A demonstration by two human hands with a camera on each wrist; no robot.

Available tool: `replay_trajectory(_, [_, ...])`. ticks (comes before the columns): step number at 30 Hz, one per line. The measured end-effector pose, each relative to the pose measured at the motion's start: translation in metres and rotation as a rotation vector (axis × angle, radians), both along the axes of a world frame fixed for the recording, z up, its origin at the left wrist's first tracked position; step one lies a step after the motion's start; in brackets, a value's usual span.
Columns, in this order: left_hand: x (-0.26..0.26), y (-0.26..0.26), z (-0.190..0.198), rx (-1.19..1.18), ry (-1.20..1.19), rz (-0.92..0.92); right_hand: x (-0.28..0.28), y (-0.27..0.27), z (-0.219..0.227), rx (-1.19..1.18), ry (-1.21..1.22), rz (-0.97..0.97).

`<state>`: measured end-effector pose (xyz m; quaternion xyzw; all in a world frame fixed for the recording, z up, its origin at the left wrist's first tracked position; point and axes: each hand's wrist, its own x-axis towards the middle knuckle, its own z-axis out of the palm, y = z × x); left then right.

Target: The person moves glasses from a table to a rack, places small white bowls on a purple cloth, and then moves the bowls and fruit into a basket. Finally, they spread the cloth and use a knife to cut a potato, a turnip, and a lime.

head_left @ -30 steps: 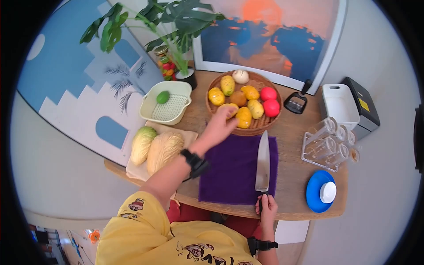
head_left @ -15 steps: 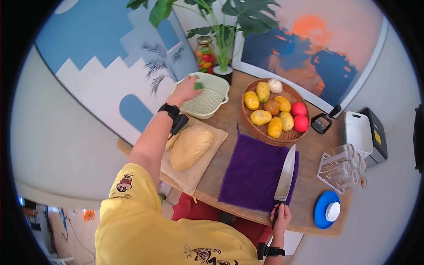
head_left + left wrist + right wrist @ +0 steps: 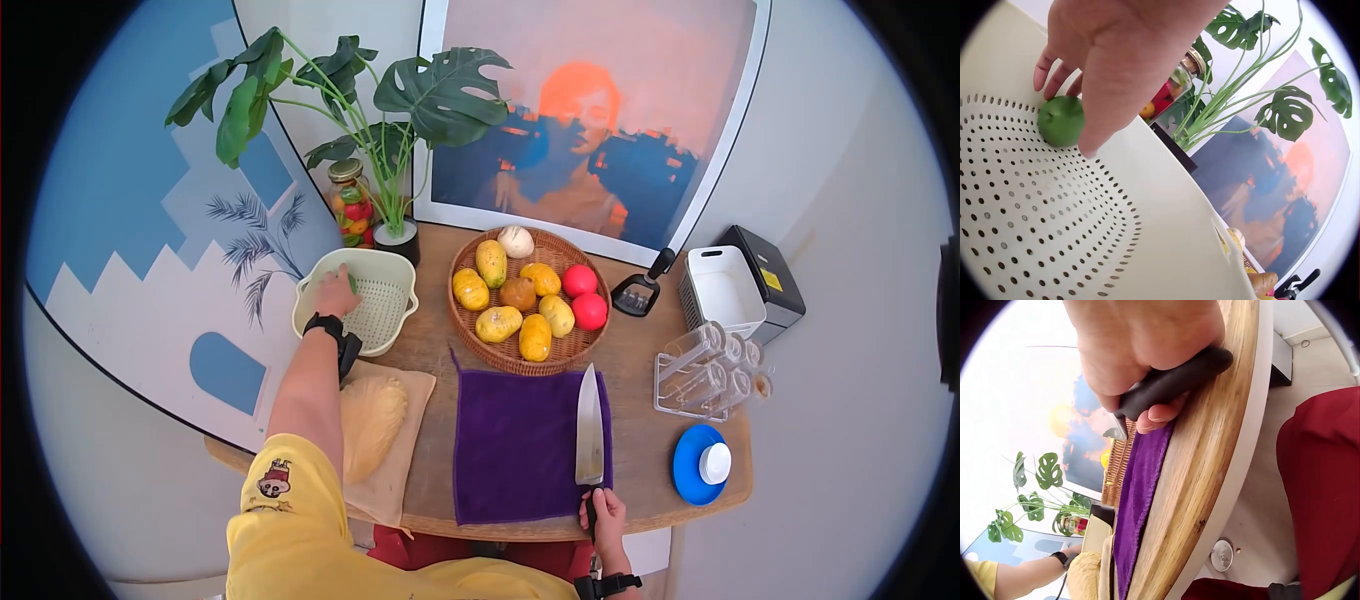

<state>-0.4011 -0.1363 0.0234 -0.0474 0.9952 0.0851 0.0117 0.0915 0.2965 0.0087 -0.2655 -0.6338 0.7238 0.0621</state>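
My left hand (image 3: 336, 293) reaches down into the pale green colander (image 3: 385, 335). In the left wrist view its thumb and fingers (image 3: 1058, 80) are on either side of a smooth green fruit (image 3: 1060, 122), which sits low against the perforated wall. My right hand (image 3: 604, 512) grips the black handle (image 3: 1172, 384) of a large kitchen knife (image 3: 590, 430) at the table's front edge. The blade points away from me, over the right side of a purple cloth (image 3: 515, 450).
A wicker basket (image 3: 480, 345) of yellow and red produce stands behind the cloth. A pale cabbage (image 3: 370, 425) lies on a beige cloth (image 3: 415, 400) by my left forearm. At right are a glass rack (image 3: 690, 410), a blue plate (image 3: 685, 480) and a white bin (image 3: 725, 290).
My left hand has gone from the basket's front edge leftward into the colander, down at the green fruit. My right hand keeps the knife on the cloth. The head view has shifted.
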Motion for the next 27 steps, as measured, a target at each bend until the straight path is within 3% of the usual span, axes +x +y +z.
replay_trajectory(7, [-0.008, -0.012, -0.003, 0.196, -0.095, -0.046, -0.001, -0.002, 0.000, -0.008, -0.013, -0.023])
replay_trajectory(9, [0.002, -0.012, 0.011, 0.177, -0.071, -0.267, -0.001, -0.002, 0.001, -0.009, -0.011, -0.027])
replay_trajectory(13, [0.010, -0.010, 0.039, 0.192, -0.037, -0.235, -0.002, -0.003, 0.002, -0.003, -0.002, -0.032])
replay_trajectory(15, [0.017, -0.010, 0.066, 0.398, 0.199, -0.196, -0.002, -0.001, -0.003, 0.010, 0.016, -0.016])
replay_trajectory(16, [0.027, -0.007, 0.080, 0.390, 0.199, -0.187, -0.002, 0.000, -0.006, 0.027, 0.031, -0.005])
replay_trajectory(18, [0.069, 0.013, 0.131, 1.010, 0.174, -0.250, -0.002, 0.002, -0.008, 0.022, 0.034, 0.004])
replay_trajectory(20, [0.128, 0.035, 0.177, 1.270, 0.061, -0.372, -0.003, 0.001, -0.006, 0.027, 0.033, 0.003])
replay_trajectory(21, [0.155, 0.045, 0.188, 1.265, 0.059, -0.359, -0.004, 0.000, -0.005, 0.021, 0.026, 0.013])
replay_trajectory(22, [0.182, 0.054, 0.193, 1.354, 0.004, -0.464, -0.004, 0.000, -0.004, 0.024, 0.028, 0.011])
replay_trajectory(23, [0.206, 0.063, 0.189, 1.442, -0.054, -0.569, -0.004, 0.001, -0.004, 0.028, 0.028, 0.008])
replay_trajectory(27, [0.296, 0.106, 0.132, 1.868, -0.574, -0.457, -0.005, 0.000, -0.004, 0.021, 0.010, 0.003])
